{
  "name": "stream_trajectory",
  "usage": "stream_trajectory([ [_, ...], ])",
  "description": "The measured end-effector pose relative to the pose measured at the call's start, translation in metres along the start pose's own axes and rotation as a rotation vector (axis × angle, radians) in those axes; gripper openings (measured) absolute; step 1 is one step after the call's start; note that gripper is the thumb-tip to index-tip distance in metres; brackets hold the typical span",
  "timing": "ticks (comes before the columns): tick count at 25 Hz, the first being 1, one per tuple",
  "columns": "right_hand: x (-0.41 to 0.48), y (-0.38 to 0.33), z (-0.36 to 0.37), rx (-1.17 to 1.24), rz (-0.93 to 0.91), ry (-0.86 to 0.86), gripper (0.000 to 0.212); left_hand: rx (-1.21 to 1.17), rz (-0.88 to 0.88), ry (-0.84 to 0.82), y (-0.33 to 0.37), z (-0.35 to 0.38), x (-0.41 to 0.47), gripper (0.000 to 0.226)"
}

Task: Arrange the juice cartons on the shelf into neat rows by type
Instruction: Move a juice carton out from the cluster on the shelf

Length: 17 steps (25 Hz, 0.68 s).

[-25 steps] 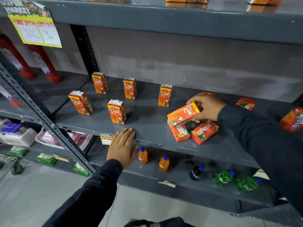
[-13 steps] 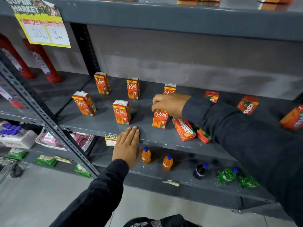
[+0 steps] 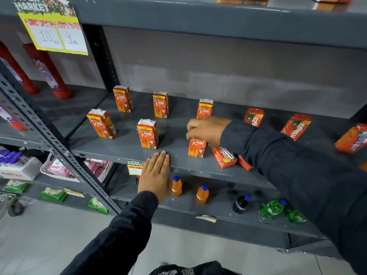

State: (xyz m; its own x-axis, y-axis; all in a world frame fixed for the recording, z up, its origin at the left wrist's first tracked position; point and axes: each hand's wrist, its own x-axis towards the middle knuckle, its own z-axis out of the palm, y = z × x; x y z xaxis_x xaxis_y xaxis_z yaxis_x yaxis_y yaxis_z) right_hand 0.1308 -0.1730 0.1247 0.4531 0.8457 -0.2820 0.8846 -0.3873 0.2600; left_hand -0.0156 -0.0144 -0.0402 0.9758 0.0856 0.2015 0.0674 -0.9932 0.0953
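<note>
On the grey middle shelf (image 3: 123, 149) stand several orange Real cartons: three in a back row (image 3: 160, 104) and two at the front left (image 3: 147, 133). My right hand (image 3: 205, 130) grips the top of another upright Real carton (image 3: 197, 147) at the front. Right beside it lie two red Maaza cartons (image 3: 224, 156) on their sides. More Maaza cartons (image 3: 253, 117) stand or lean further right (image 3: 296, 126). My left hand (image 3: 155, 175) rests flat on the shelf's front edge, fingers together, holding nothing.
A slanted perforated upright (image 3: 49, 139) crosses the left. Small orange bottles (image 3: 176, 185), a dark one (image 3: 241, 203) and green ones (image 3: 273, 208) lie on the shelf below. A price sign (image 3: 53, 26) hangs from the upper shelf; red bottles (image 3: 47, 74) stand in the left bay.
My right hand carried a tilted Real carton leftward from above the lying Maaza cartons and stood it upright at the front of the shelf. The left hand stayed put.
</note>
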Motion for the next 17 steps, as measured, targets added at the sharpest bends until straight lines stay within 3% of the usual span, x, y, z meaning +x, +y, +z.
stream_trajectory([
  [3, -0.004, 0.005, 0.009, 0.054, 0.052, 0.052, 0.098, 0.004, -0.006, -0.012, 0.001, -0.001, 0.0, 0.075],
  [5, -0.014, 0.02, 0.012, 0.197, 0.182, 0.092, 0.104, 0.001, -0.011, -0.017, 0.001, -0.001, -0.001, 0.074],
  [10, -0.044, 0.062, 0.035, 0.543, 0.522, 0.025, 0.064, 0.001, -0.026, -0.015, 0.004, -0.001, 0.001, 0.075],
  [17, -0.073, 0.072, 0.074, 0.509, 0.693, -0.111, 0.058, 0.021, -0.05, -0.04, 0.005, -0.002, 0.005, 0.075],
])
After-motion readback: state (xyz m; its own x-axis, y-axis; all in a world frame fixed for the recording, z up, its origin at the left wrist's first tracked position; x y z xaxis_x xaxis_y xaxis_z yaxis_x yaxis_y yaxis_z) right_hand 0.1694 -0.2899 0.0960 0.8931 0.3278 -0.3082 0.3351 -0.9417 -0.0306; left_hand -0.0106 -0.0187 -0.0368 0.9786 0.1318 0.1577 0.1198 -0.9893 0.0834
